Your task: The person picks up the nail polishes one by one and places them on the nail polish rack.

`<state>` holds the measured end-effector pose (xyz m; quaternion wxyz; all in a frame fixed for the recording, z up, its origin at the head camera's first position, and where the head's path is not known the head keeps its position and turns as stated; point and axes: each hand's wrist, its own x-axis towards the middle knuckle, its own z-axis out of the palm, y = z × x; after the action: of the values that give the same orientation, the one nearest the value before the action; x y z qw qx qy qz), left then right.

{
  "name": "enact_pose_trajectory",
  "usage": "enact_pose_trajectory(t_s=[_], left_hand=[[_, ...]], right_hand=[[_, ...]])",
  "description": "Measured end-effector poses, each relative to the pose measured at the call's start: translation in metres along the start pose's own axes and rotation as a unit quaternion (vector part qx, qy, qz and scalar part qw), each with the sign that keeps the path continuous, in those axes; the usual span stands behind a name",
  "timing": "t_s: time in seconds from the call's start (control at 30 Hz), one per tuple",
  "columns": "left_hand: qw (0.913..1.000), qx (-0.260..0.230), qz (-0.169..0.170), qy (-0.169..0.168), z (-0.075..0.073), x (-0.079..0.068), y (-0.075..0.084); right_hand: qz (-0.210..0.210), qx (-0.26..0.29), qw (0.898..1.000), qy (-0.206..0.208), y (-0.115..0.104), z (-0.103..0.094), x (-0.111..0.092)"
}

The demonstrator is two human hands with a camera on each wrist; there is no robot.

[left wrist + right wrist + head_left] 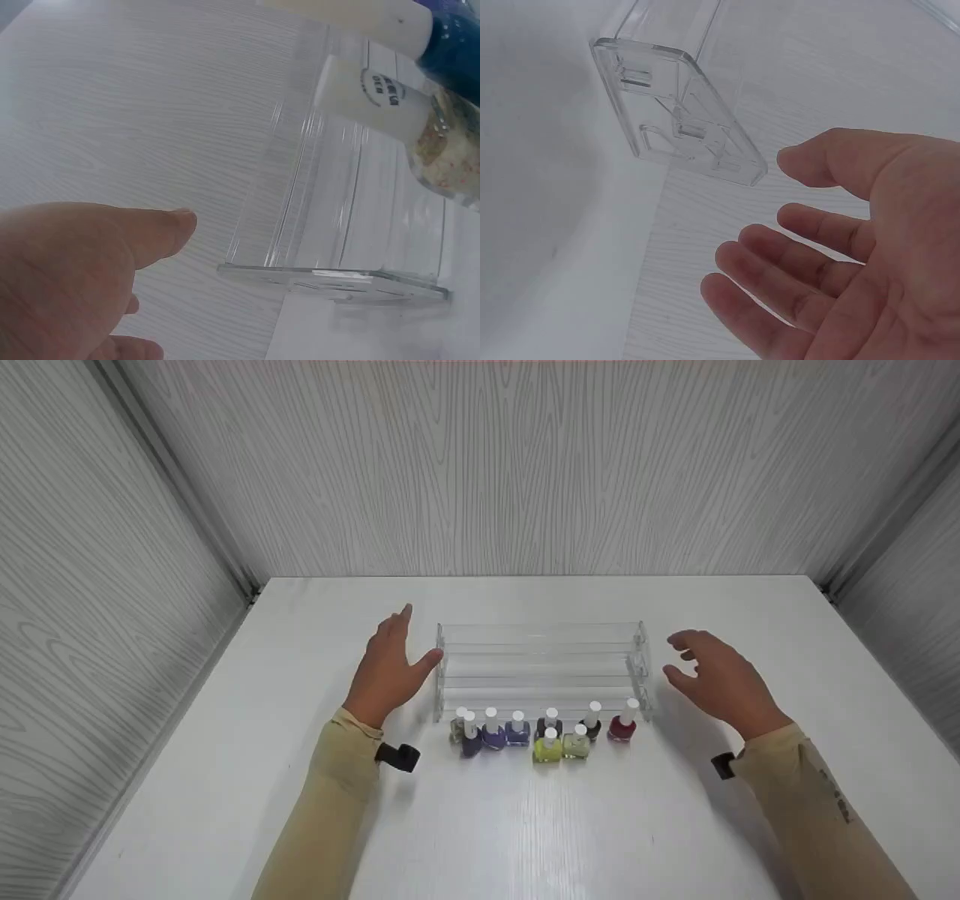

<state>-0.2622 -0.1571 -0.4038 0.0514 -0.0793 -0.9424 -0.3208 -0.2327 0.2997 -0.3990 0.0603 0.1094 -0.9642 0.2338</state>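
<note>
A clear acrylic tiered rack (536,682) stands on the white table between my two hands. To its left my left hand (386,675) is held with fingers extended and thumb stretched toward the rack's end. My right hand (724,682), fingers loosely bent and thumb apart, hovers off the right end panel (679,112). Nothing is in either hand. Several white-capped nail polish bottles are grouped along the rack's front: a red bottle (622,729) at the right, a yellow bottle (547,750), a pale bottle (576,745), and purple bottles (493,736) further left. A speckled bottle (446,154) appears large in the left wrist view.
Grey wood-grain panels enclose the table (480,832), with a back wall (480,465) behind the rack and a side wall (90,622) at the left. A black wrist strap (399,757) sticks out beside the left cuff.
</note>
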Motion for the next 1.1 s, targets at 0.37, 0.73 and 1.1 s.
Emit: enact_pose_trajectory(t_s=[0.37, 0.73, 1.1], left_hand=[[0.9958, -0.089, -0.01, -0.022, 0.008, 0.0, 0.005], [0.9748, -0.196, -0.084, -0.066, 0.021, 0.005, -0.005], [0.9207, -0.323, -0.171, -0.136, 0.03, 0.011, -0.01]], right_hand=[[-0.045, 0.059, 0.995, -0.068, -0.015, -0.003, -0.002], [-0.09, 0.105, 0.977, -0.165, -0.018, 0.001, -0.003], [-0.101, 0.09, 0.96, -0.245, -0.022, 0.008, -0.003]])
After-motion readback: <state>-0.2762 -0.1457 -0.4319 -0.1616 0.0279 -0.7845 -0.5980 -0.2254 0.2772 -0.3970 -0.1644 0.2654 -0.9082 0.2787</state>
